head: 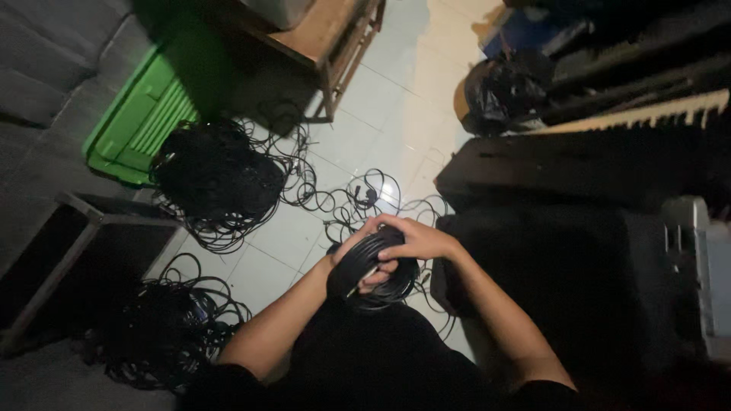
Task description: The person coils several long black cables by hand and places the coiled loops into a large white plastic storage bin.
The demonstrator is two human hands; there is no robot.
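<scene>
While both hands grip it, the black cable coil (375,268) sits upright over the lap: left hand (358,247) threaded thru w/ fingers closed, right hand (417,239) clamped on top, loose cable (358,196) trailing fwd on floor.

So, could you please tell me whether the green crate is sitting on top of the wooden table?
No, the green crate lies on the floor, to the left of the wooden table and beside a pile of black cables.

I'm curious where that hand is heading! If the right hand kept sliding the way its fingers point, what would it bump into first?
The right hand points leftward across the coiled black cable, so it would probably meet the left hand gripping that coil first.
</scene>
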